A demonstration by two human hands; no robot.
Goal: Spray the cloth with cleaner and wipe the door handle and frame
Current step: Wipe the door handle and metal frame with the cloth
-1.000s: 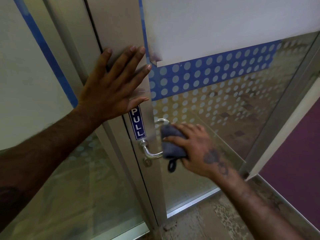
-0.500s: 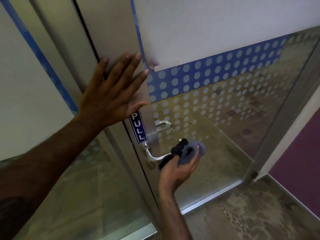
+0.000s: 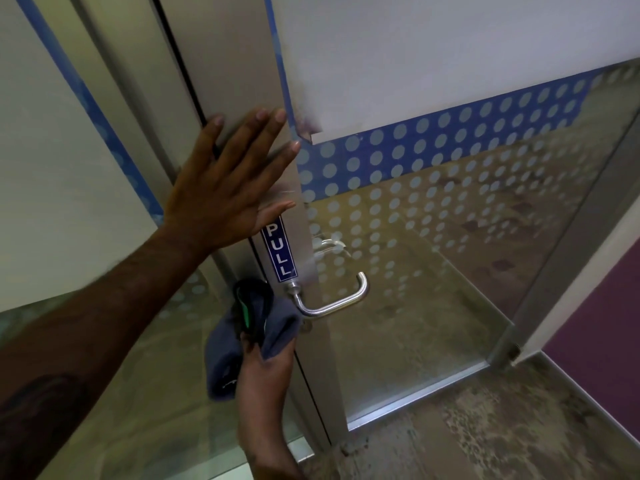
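My left hand [image 3: 227, 183] lies flat with fingers spread on the grey metal door frame [image 3: 235, 64], just above the blue PULL sign [image 3: 280, 251]. My right hand [image 3: 266, 362] holds a bunched grey-blue cloth [image 3: 225, 351] with a dark black and green part at its top. The cloth presses against the frame edge just left of the base of the silver lever handle [image 3: 336, 299]. The handle itself is bare and sticks out to the right. No spray bottle is in view.
The glass door panel [image 3: 450, 237] carries a blue band with pale dots and a white frosted upper part. A second glass panel [image 3: 86, 341] stands at the left. Worn floor [image 3: 467, 438] and a purple wall [image 3: 602, 334] lie at the right.
My right hand with the cloth has moved left, off the handle's grip to the frame edge beside the handle base. My left hand has stayed flat on the frame.
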